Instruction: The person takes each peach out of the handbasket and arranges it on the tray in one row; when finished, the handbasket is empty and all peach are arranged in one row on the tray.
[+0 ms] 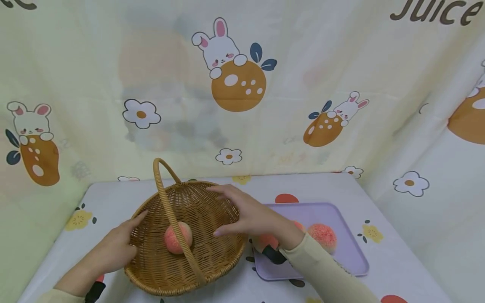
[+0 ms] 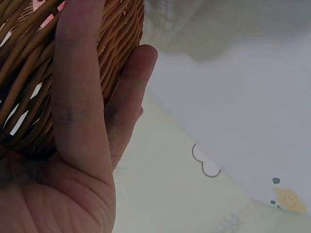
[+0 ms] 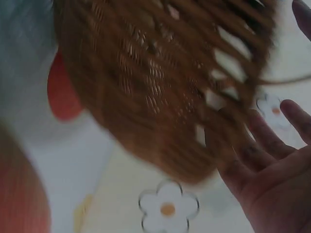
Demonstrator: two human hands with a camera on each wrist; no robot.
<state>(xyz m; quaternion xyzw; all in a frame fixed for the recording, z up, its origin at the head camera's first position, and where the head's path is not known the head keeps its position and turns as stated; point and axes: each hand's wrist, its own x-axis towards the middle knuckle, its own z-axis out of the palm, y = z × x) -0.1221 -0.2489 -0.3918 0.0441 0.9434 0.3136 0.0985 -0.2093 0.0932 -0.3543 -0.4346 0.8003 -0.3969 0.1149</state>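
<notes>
In the head view a wicker basket point(image 1: 212, 252) with an arched handle stands at the left of the table, one pink peach point(image 1: 175, 242) in it, partly behind the handle. My left hand point(image 1: 113, 249) holds the basket's left rim, its index finger lying along the wicker. The left wrist view shows its fingers point(image 2: 80, 97) against the woven wall. Over the basket's right rim hovers my right hand point(image 1: 251, 214), thumb and fingers spread. In the blurred right wrist view the right hand point(image 3: 277, 167) has its fingers apart beside the wicker.
A purple tray point(image 1: 350, 256) lies right of the basket, partly under the right forearm. On it sit a peach point(image 1: 323, 238) and more pink fruit point(image 1: 268, 241) half hidden by the arm. A printed curtain point(image 1: 178, 139) hangs behind the table.
</notes>
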